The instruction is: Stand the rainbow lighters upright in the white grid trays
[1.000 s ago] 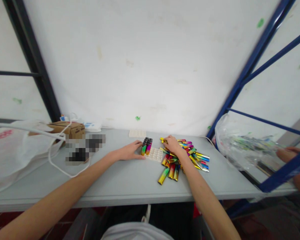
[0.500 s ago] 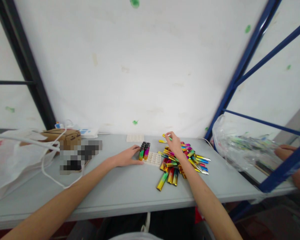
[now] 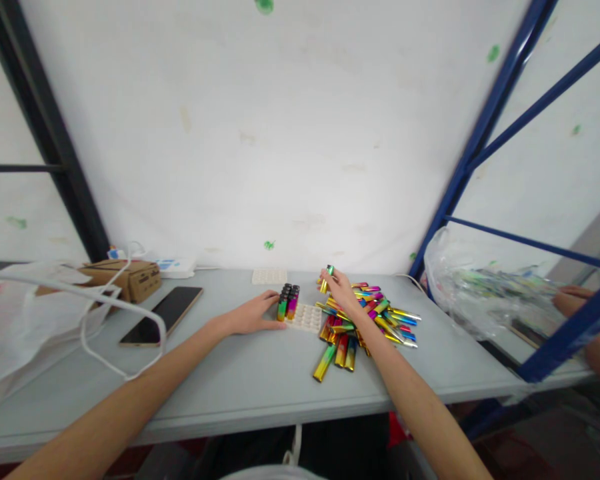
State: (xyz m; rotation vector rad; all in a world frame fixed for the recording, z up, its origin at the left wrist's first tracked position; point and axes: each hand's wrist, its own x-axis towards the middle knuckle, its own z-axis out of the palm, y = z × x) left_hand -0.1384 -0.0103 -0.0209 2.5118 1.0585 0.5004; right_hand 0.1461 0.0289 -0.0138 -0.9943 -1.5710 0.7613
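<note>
My right hand (image 3: 339,291) pinches one rainbow-coloured lighter (image 3: 327,278) and holds it upright above the table, just left of a heap of similar lighters (image 3: 367,320). My left hand (image 3: 254,315) rests flat on the grey table against the left edge of a white slotted tray (image 3: 307,317). Several lighters (image 3: 289,302) stand upright in the tray's left end, touching my left fingers.
A second white tray (image 3: 269,276) lies by the back wall. At the left are a phone (image 3: 162,315), a cardboard box (image 3: 130,278), a power strip (image 3: 176,267), white cable and a white bag (image 3: 25,320). A blue rack post (image 3: 473,157) and a plastic bag (image 3: 480,290) stand right, where another person's hand (image 3: 570,300) shows.
My right hand has picked one lighter out of the heap, lifted it and carried it left towards the tray. My left hand has stayed by the tray.
</note>
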